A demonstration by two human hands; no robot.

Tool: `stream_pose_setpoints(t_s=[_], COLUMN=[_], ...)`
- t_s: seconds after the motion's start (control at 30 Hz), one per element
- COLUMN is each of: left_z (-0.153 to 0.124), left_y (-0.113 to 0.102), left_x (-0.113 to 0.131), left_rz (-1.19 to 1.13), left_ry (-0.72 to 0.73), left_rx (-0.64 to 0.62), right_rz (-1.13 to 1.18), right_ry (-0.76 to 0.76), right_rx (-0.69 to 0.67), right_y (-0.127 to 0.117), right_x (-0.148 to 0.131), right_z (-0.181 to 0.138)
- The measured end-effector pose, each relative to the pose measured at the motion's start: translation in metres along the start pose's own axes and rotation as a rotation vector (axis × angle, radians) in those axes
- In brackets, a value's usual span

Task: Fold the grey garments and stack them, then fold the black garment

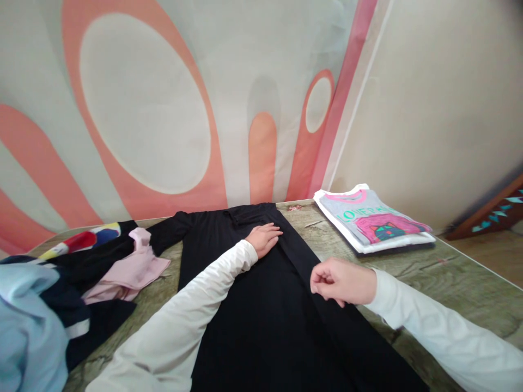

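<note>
A black long-sleeved garment (253, 326) lies spread on the table, its collar end toward the wall. One sleeve reaches out to the left; the other runs down along the right side, over the body. My left hand (263, 239) rests flat on the upper right part of it, fingers stretched out and close together. Lower down on the right, my right hand (341, 280) is closed, its curled fingers at the outer edge of the right sleeve. The fingertips are partly hidden, but they seem to pinch the cloth.
On the wood-patterned table (314, 231), a stack of folded shirts with a grey and pink printed shirt (368, 212) on top stands at the right. Loose clothes lie at the left, among them a pink garment (126, 272) and a light blue one (28, 321). A patterned wall (229, 109) rises behind.
</note>
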State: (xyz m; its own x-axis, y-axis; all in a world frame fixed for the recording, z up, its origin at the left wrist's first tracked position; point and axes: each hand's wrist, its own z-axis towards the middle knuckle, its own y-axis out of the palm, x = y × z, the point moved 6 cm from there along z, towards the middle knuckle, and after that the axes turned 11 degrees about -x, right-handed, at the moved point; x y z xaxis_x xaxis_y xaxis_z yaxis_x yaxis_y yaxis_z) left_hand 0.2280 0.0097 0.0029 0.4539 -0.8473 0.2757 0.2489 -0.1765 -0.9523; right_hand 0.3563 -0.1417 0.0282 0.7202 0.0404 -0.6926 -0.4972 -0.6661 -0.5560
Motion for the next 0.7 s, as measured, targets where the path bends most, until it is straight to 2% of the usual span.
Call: stream_pose_setpoints(t_s=[0.07,0.2,0.37,0.5,0.6,0.7], left_z=[0.0,-0.001,0.001,0.002,0.001,0.001], left_y=[-0.001,-0.006,-0.003,0.004,0.005,0.0], left_x=[0.002,0.014,0.04,0.059,0.063,0.057], left_rz=[0.0,0.047,0.074,0.063,0.05,0.036], left_ry=[-0.019,-0.018,0.111,0.231,0.263,0.209], left_rx=[-0.007,-0.057,-0.246,-0.305,-0.314,-0.311], right_rz=[-0.002,-0.095,-0.211,-0.325,-0.358,-0.294], right_ry=[-0.01,-0.007,-0.058,-0.126,-0.152,-0.165], right_rx=[0.017,0.146,0.231,0.211,0.189,-0.017], right_y=[-0.003,-0.02,-0.032,-0.015,-0.001,0.016], right_x=[0.001,0.009,0.014,0.004,-0.006,-0.007], right_z=[0.0,-0.001,-0.007,-0.014,-0.02,-0.023])
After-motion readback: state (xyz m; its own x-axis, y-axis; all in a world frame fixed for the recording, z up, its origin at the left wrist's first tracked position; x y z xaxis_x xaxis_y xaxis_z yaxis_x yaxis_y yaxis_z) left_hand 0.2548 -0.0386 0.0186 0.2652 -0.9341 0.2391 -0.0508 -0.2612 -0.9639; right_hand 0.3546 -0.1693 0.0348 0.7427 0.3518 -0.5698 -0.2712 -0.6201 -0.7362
